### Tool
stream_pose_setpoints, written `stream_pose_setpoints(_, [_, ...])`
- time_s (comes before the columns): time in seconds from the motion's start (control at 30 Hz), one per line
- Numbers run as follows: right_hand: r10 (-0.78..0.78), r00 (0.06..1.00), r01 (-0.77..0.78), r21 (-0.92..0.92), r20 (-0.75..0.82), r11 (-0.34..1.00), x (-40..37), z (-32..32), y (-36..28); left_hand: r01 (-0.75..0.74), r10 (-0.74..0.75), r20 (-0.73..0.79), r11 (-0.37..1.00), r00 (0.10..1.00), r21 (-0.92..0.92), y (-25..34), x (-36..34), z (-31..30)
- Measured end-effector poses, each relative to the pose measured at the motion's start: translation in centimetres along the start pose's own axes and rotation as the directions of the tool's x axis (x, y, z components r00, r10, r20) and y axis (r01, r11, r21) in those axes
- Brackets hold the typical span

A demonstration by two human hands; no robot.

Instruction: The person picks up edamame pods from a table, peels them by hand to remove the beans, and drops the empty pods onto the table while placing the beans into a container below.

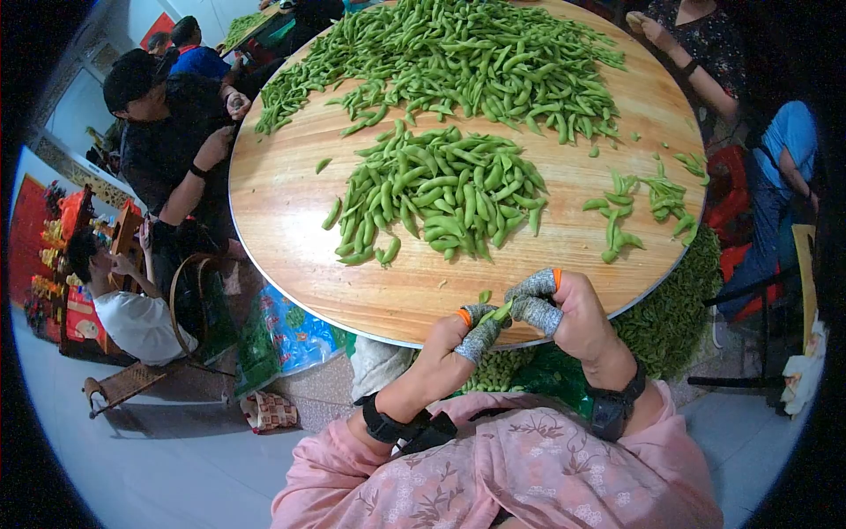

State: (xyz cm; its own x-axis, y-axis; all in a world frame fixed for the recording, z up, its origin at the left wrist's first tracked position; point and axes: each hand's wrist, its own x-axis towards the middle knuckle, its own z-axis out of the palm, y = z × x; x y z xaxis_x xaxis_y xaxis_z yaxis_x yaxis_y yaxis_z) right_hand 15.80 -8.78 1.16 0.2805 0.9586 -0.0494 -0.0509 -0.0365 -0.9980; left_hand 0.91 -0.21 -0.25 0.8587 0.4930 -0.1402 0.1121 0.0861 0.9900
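Observation:
Grey knitted finger covers with orange bands are on my left hand (451, 346) and my right hand (571, 316). Both hands meet just over the near rim of the round wooden table (291, 264), fingers pinched together. Between the fingertips is a green soybean pod (501, 312), gripped from both sides and partly covered by the fingers. Just beyond the hands lies a heap of green soybean pods (432, 189). To the right, several pods still on sprigs (663, 196) lie near the table's edge.
A larger mound of pods (493, 53) covers the far side of the table. On the floor at right is a pile of greenery (679, 309); at left, a blue plastic bag (304, 331). People sit around, one in black (172, 132) close to the left rim.

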Motion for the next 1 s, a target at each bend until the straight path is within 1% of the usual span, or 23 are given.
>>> stream_pose_setpoints(0.07, [-0.012, 1.0, 0.013, 0.016, -0.024, 1.0, 0.0, 0.3, 0.5, 0.015, -0.015, 0.002, 1.0, 1.0, 0.021, 0.1, 0.0, -0.1])
stream_pose_setpoints(0.13, [-0.021, 0.999, 0.023, 0.032, -0.048, 0.999, -0.1, 0.6, 0.6, 0.042, -0.04, -0.056, 0.999, 0.998, 0.022, 0.1, -0.1, 0.0])
stream_pose_setpoints(0.17, [-0.034, 0.998, 0.034, -0.006, -0.062, 0.999, -0.3, 0.6, 0.6, 0.042, -0.041, -0.056, 0.999, 0.998, 0.022, -0.2, -0.1, 0.1])
stream_pose_setpoints(0.23, [-0.054, 0.996, 0.051, -0.046, -0.075, 0.998, -0.3, 0.4, 0.5, -0.058, 0.065, -0.048, 0.989, 0.997, 0.137, -0.7, -0.1, -0.1])
stream_pose_setpoints(0.27, [-0.098, 0.988, 0.087, -0.089, -0.119, 0.992, -0.4, -0.2, 0.5, -0.065, 0.073, -0.05, 0.988, 0.996, 0.14, -0.5, -0.2, -0.1])
stream_pose_setpoints(0.33, [-0.179, 0.954, 0.142, -0.161, -0.242, 0.977, -0.4, -2.1, 0.3, 0.04, -0.041, -0.005, 0.923, 0.999, 0.383, 0.2, -0.5, -0.5])
stream_pose_setpoints(0.37, [-0.213, 0.922, 0.158, -0.188, -0.324, 0.969, -0.5, -3.5, 0.2, -0.01, 0.017, -0.016, 0.918, 1.0, 0.397, -0.1, -0.4, -0.9])
stream_pose_setpoints(0.4, [-0.218, 0.887, 0.104, -0.283, -0.408, 0.953, -0.4, -5.0, -0.3, -0.015, 0.024, -0.018, 0.915, 1.0, 0.403, 0.2, -0.2, -1.4])
stream_pose_setpoints(0.43, [-0.229, 0.842, 0.037, -0.371, -0.489, 0.928, -0.5, -6.5, -0.6, -0.108, 0.166, -0.076, 0.862, 0.983, 0.496, 0.6, 0.1, -2.1])
stream_pose_setpoints(0.47, [-0.339, 0.803, 0.006, -0.562, -0.49, 0.827, -0.9, -8.4, -0.1, -0.185, 0.309, -0.119, 0.788, 0.944, 0.587, 1.0, 0.6, -2.9])
stream_pose_setpoints(0.5, [-0.446, 0.764, -0.039, -0.724, -0.465, 0.689, -1.1, -9.9, 0.3, -0.27, 0.456, -0.1, 0.674, 0.885, 0.688, 1.3, 1.7, -4.0])
stream_pose_setpoints(0.53, [-0.451, 0.763, -0.033, -0.725, -0.463, 0.688, -1.3, -10.3, 0.2, -0.252, 0.493, -0.054, 0.532, 0.869, 0.808, 2.0, 2.8, -5.1])
stream_pose_setpoints(0.6, [-0.445, 0.673, -0.108, -0.673, -0.591, 0.731, -2.1, -10.7, -0.2, -0.224, 0.528, -0.055, 0.45, 0.848, 0.864, 2.4, 4.9, -6.2])
stream_pose_setpoints(0.63, [-0.365, 0.695, -0.121, -0.601, -0.619, 0.79, -2.5, -10.8, -0.3, -0.223, 0.527, -0.055, 0.45, 0.848, 0.865, 2.4, 5.7, -6.6])
stream_pose_setpoints(0.7, [-0.325, 0.699, -0.102, -0.538, -0.638, 0.837, -3.0, -10.3, 0.0, -0.122, 0.357, 0.034, 0.226, 0.933, 0.967, 2.6, 7.3, -7.2])
stream_pose_setpoints(0.77, [-0.286, 0.698, -0.082, -0.471, -0.656, 0.879, -3.2, -9.4, 0.4, -0.119, 0.321, 0.053, 0.19, 0.946, 0.975, 2.8, 8.2, -7.7])
stream_pose_setpoints(0.8, [-0.297, 0.733, -0.005, -0.441, -0.612, 0.898, -3.1, -8.8, 0.6, -0.112, 0.279, 0.064, 0.16, 0.958, 0.981, 2.8, 8.5, -7.8])
stream_pose_setpoints(0.83, [-0.309, 0.765, 0.07, -0.404, -0.565, 0.912, -3.0, -8.0, 0.8, -0.115, 0.277, 0.067, 0.16, 0.959, 0.98, 2.8, 8.5, -7.7])
stream_pose_setpoints(0.87, [-0.308, 0.764, 0.068, -0.404, -0.567, 0.912, -2.9, -7.3, 0.9, -0.146, 0.342, 0.081, 0.168, 0.936, 0.975, 2.6, 8.5, -7.6])
stream_pose_setpoints(0.9, [-0.267, 0.81, 0.083, -0.348, -0.522, 0.934, -2.8, -6.4, 1.0, -0.176, 0.407, 0.092, 0.174, 0.909, 0.969, 2.5, 8.4, -7.5])
stream_pose_setpoints(0.93, [-0.228, 0.853, 0.095, -0.29, -0.47, 0.952, -2.5, -5.6, 1.0, -0.177, 0.407, 0.093, 0.173, 0.908, 0.969, 2.6, 8.1, -7.4])
stream_pose_setpoints(0.97, [-0.228, 0.852, 0.095, -0.289, -0.471, 0.953, -2.2, -4.8, 0.7, -0.15, 0.436, 0.013, 0.281, 0.9, 0.948, 2.9, 7.7, -7.3])
stream_pose_setpoints(1.0, [-0.196, 0.895, 0.111, -0.226, -0.401, 0.968, -2.0, -3.9, 0.4, -0.127, 0.455, -0.07, 0.387, 0.888, 0.913, 3.3, 7.2, -7.1])
